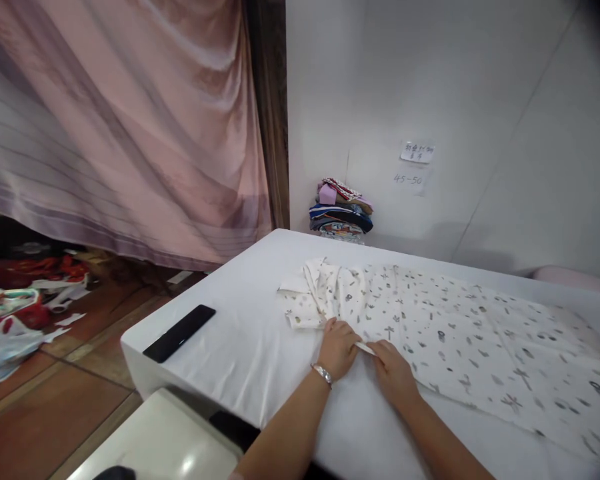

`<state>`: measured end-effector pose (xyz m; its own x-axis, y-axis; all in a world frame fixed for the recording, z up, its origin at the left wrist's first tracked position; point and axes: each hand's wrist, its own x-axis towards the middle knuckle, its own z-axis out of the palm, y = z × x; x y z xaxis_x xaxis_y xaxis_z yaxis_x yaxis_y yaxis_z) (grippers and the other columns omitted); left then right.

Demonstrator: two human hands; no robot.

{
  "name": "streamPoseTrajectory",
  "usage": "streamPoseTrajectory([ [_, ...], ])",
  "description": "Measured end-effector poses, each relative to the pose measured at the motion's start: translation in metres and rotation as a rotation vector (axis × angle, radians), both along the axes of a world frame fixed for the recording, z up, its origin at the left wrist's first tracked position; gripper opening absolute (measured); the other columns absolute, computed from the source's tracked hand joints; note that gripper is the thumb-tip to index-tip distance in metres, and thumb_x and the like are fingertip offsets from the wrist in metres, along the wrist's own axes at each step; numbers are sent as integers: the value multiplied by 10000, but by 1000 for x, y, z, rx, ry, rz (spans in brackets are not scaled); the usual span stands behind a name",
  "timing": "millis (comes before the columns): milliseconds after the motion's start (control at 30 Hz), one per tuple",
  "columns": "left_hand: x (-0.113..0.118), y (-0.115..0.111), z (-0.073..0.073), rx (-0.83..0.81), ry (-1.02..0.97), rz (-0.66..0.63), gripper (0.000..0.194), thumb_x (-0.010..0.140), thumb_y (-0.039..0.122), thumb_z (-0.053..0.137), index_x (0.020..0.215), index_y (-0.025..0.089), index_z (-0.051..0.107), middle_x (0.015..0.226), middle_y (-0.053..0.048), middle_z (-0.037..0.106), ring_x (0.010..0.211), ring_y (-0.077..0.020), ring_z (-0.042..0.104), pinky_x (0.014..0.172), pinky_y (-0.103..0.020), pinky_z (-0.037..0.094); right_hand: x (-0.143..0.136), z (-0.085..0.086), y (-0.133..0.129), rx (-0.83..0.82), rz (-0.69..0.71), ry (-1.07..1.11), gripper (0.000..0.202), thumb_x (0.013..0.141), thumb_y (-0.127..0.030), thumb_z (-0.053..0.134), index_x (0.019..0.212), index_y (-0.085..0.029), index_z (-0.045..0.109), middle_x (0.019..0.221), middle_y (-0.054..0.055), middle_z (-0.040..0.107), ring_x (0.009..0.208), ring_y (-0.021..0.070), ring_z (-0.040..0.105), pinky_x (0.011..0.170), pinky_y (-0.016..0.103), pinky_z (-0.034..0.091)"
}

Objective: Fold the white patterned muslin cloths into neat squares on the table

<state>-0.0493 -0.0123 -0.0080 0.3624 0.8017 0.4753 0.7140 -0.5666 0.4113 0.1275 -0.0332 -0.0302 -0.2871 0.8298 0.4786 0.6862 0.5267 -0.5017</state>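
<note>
A long white cloth [450, 333] with small dark prints of leaves and bugs lies spread over the white table, running off toward the right. Its left end is bunched in folds, with a loose flap at the far left. My left hand [339, 350], wearing a silver bracelet, grips the near edge of the cloth by the bunched part. Close beside it, my right hand [393, 373] pinches the same edge, and a short narrow strip of hem shows taut between the two. The fingertips of both hands are partly hidden.
The table [230, 373] carries a black phone-like slab [180, 333] at its left edge. Folded clothes [341, 210] are stacked by the wall behind. A pink curtain [180, 120] hangs at left. A pale stool [155, 440] stands in front, and bags [10, 333] lie on the floor.
</note>
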Motion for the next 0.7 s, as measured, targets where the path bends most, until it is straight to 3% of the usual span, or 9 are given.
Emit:
streamPoseTrajectory([
  [167,-18,3,4,-25,-100,141,279,685,35,517,831,239,638,847,-27,608,975,-207,496,1026,-500,198,0,0,-7,-29,22,16,344,817,-154,350,1032,-241,604,911,43,597,866,192,567,740,310,485],
  [333,-33,15,-2,-61,-294,333,343,681,21,483,942,185,633,1122,-93,558,1114,-229,453,955,-423,352,2,-6,-5,-93,34,-31,361,803,-159,351,1030,-242,620,933,39,596,884,189,569,758,308,485],
  [433,-47,35,3,-104,-469,502,329,763,116,462,1067,158,583,1178,-114,531,1049,-199,520,900,-358,414,3,-9,-2,-135,48,-36,356,815,-172,345,1038,-227,618,971,45,590,919,184,560,795,308,473],
  [567,-60,72,24,-408,-454,686,358,824,294,485,1138,130,538,1125,-127,591,978,-187,576,860,-299,422,3,-5,-2,-176,90,-4,367,833,-183,333,1061,-240,614,932,44,589,901,176,555,782,295,462],
  [700,-57,111,35,-627,-395,771,410,754,365,601,1043,74,583,1048,-188,624,1026,-282,565,819,-326,429,4,1,-1,-182,141,53,349,833,-199,345,1042,-242,621,865,42,582,836,177,556,714,280,460],
])
